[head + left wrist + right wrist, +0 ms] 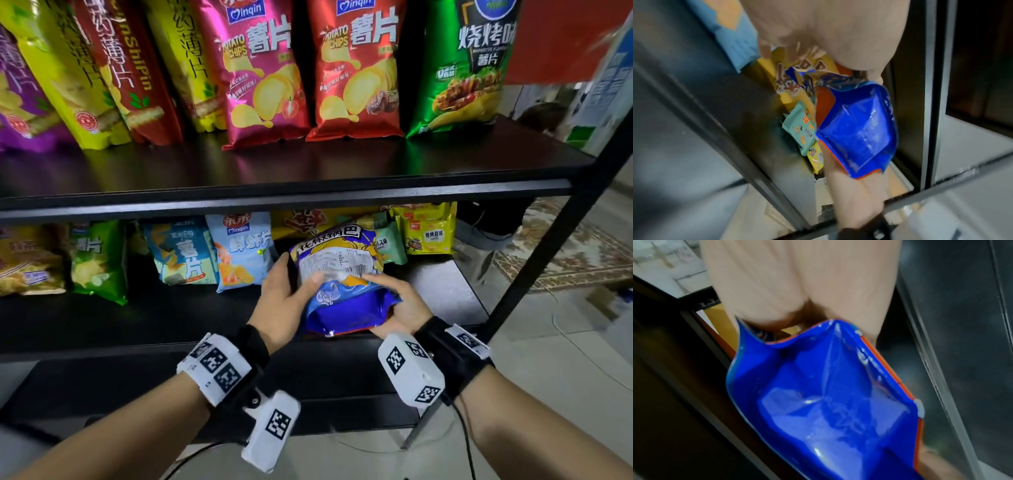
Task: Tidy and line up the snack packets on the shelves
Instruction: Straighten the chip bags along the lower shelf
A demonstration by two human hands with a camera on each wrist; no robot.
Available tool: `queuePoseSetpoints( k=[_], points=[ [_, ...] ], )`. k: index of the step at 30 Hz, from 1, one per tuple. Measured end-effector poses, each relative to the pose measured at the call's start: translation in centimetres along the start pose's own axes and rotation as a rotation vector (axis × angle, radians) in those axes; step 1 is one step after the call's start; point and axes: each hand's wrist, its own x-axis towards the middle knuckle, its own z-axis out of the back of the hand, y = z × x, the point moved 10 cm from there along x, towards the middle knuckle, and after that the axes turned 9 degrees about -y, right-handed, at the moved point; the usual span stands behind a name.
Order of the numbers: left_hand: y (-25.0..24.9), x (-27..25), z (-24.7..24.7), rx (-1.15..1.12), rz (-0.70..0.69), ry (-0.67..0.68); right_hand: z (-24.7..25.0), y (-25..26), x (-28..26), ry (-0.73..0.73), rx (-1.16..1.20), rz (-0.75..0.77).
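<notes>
Head view: you hold one blue packet (342,281) in both hands over the front of the lower shelf (137,322), its printed back facing you. Your left hand (284,301) wraps the packet's left edge, thumb pressed on its face; your right hand (400,305) cups the bottom right corner, a finger laid across the front. Behind it, the light blue packet (243,250), the green packet (99,260) and the yellow packet (428,228) stand unevenly, some leaning. On the upper shelf (308,164) the tall bags stand in a row, though the left ones tilt.

Left wrist view: the blue packet's gusseted base (857,129) faces the camera, your right hand below it, with a mint packet (799,128) just beside.

Right wrist view: only the packet's base (828,402) and your curled fingers (766,308) show, blurred.

I judge the job midway: this packet still needs a slot, likely the gap right of the light blue one, and the lower row wants straightening.
</notes>
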Motion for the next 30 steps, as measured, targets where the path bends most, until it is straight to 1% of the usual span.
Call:
queuePoseSetpoints(
  k=[1,2,3,4,6,8,10,12,13,15,16,18,21,23,24,25,26,28,29,30],
  points=[
    [1.4,-0.3,-0.6,-0.172,0.168,0.045,0.2,0.0,0.2,-0.021,0.027,-0.003],
    [2.7,-0.7,-1.3,-0.266,0.315,0.095,0.2,0.1,0.3,-0.029,0.045,-0.006],
    [3.3,-1.0,-1.7,-0.296,0.414,0.139,-0.2,0.0,0.3,-0.019,0.047,-0.011],
    [3.7,-1.1,-1.9,-0.315,0.472,0.161,-0.7,-0.1,0.2,-0.002,0.031,-0.013],
    [3.7,-0.6,-1.4,-0.348,0.516,0.129,-0.9,-0.4,0.4,-0.008,0.004,-0.011],
    [3.4,0.0,-0.7,-0.35,0.486,0.094,-0.2,-0.4,0.7,-0.022,-0.011,-0.009],
    [2.9,0.3,-0.6,-0.324,0.388,0.144,-0.7,0.1,0.3,0.075,-0.048,-0.013],
    [2.4,0.1,-0.7,-0.231,0.24,0.224,-1.5,0.7,-0.3,0.175,-0.089,-0.019],
    [2.1,0.0,-0.7,-0.175,0.149,0.254,-1.6,1.1,-0.4,0.177,-0.124,0.005],
    [1.7,-0.4,-0.8,-0.034,-0.014,0.301,-0.9,1.9,0.0,0.101,-0.209,0.112],
    [1.6,-0.4,-1.0,0.033,-0.072,0.32,-0.6,2.4,0.2,0.057,-0.264,0.183],
    [1.5,-0.3,-1.1,0.129,-0.116,0.311,-0.3,2.8,0.3,-0.017,-0.367,0.313],
    [0.6,0.0,-1.2,0.318,-0.187,0.179,0.8,3.6,0.1,-0.207,-0.463,0.493],
    [0.5,-0.4,-2.4,0.364,-0.16,0.183,1.0,4.0,-0.2,-0.316,-0.558,0.599],
    [0.7,-0.9,-3.4,0.319,-0.106,0.216,0.8,3.9,-0.2,-0.344,-0.614,0.623],
    [0.8,-1.5,-4.5,0.203,-0.036,0.246,0.4,3.6,-0.1,-0.343,-0.633,0.63],
    [0.4,-1.9,-5.3,0.04,0.025,0.245,0.0,3.0,0.2,-0.31,-0.58,0.606],
    [-1.0,-1.8,-5.9,-0.224,0.05,0.171,-2.0,1.6,0.4,-0.161,-0.319,0.509],
    [-1.5,-1.4,-5.8,-0.282,0.035,0.112,-3.2,1.3,0.2,-0.085,-0.22,0.483],
    [-1.8,-0.9,-5.4,-0.306,0.023,0.047,-4.2,1.2,-0.3,-0.02,-0.212,0.504]
  ],
)
